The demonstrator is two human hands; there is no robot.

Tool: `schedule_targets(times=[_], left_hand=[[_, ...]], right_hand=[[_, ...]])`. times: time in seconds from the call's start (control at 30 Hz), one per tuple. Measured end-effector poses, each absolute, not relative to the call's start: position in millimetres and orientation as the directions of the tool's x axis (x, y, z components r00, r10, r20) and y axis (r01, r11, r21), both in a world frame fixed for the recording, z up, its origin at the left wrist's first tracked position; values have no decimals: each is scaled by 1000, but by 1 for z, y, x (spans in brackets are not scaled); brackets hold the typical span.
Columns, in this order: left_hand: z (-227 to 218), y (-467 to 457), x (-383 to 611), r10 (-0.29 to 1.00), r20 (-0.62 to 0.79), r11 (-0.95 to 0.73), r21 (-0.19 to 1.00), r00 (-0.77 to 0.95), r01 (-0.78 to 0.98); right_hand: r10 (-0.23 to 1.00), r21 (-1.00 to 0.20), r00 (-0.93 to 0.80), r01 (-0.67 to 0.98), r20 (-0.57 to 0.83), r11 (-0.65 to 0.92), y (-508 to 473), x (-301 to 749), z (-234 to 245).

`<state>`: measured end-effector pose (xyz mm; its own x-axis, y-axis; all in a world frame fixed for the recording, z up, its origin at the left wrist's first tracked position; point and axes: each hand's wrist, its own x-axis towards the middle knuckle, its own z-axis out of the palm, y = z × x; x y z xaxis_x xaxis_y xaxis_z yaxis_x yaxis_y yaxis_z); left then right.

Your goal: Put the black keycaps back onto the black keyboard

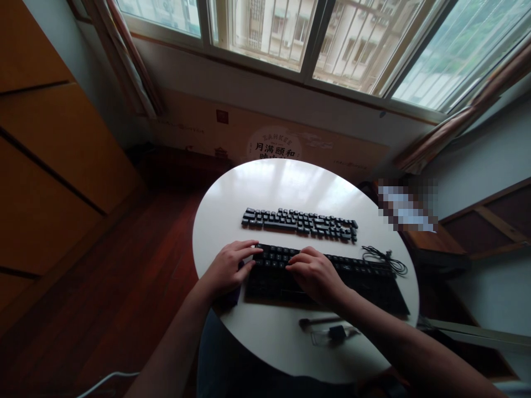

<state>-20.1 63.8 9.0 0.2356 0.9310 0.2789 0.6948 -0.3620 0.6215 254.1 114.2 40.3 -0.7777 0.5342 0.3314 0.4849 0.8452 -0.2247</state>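
Note:
A black keyboard (352, 284) lies on the round white table, with keycaps on its far rows and a dark, bare-looking nearer part. My left hand (232, 265) rests at its left end, fingers spread and fingertips touching the leftmost keys. Over the middle of the keyboard, my right hand (317, 273) has thumb and fingers pinched together at a keycap (282, 265) in the front capped row; the fingers partly hide what is between them. Behind the keyboard, loose black keycaps (298, 223) stand in rows, a long space bar among them.
A coiled black cable (385, 260) lies at the keyboard's right end. Near the front edge of the table (257, 340) are a dark brush (317, 320) and a wire keycap puller (332, 334). A dark purple object (232, 298) sits under my left wrist. Windows and a wooden cabinet surround the table.

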Motion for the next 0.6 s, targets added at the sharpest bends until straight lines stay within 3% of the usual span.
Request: schedule_targets(times=[0.27, 0.6], left_hand=[[8, 64, -21, 929, 285, -367, 621, 237, 693], [9, 64, -20, 932, 276, -359, 629, 234, 689]], right_hand=[[563, -282, -723, 487, 401, 826, 113, 256, 27], [570, -231, -690, 527, 446, 818, 115, 261, 34]])
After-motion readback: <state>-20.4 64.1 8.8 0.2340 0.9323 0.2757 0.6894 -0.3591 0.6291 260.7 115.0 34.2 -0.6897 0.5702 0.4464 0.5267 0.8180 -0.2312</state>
